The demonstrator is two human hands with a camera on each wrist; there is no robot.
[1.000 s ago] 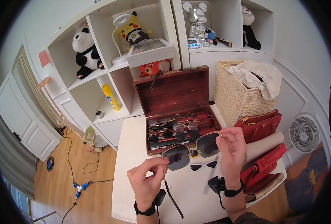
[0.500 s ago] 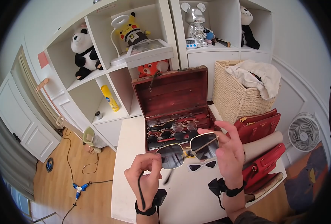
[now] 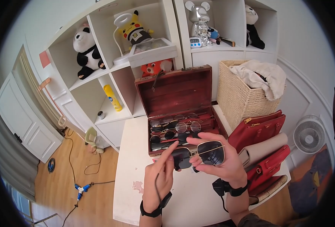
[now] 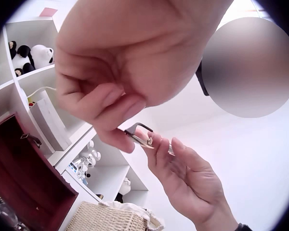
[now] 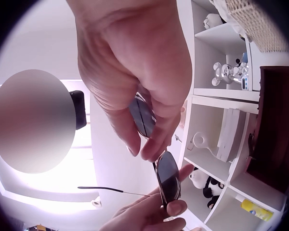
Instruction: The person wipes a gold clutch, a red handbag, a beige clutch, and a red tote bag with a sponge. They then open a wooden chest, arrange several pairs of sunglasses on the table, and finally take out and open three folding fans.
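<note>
A pair of thin gold-framed sunglasses [image 3: 211,153] with dark square lenses is raised above the table, between both hands. My left hand [image 3: 158,185] pinches the rim at the outer side of one lens, thumb in front and fingers behind, as the right wrist view shows. Around the other lens curl the fingers of my right hand [image 3: 228,166], with fingertips at the bridge. One temple arm [image 5: 101,188] sticks out past the left hand. Behind the sunglasses stands an open dark-red wooden box [image 3: 177,92], holding several pairs of glasses [image 3: 182,127].
Red handbags [image 3: 260,130] and a beige roll [image 3: 264,150] lie along the right of the white table [image 3: 137,170]. A woven basket [image 3: 237,96] with cloth stands behind them. White shelves [image 3: 110,73] with plush toys rise at the back; a fan [image 3: 308,135] is farther right.
My right hand has moved from the outer side of the sunglasses in to the bridge. My left hand has shifted slightly right, index finger straighter, and the sunglasses have turned, now covering the white-framed pair.
</note>
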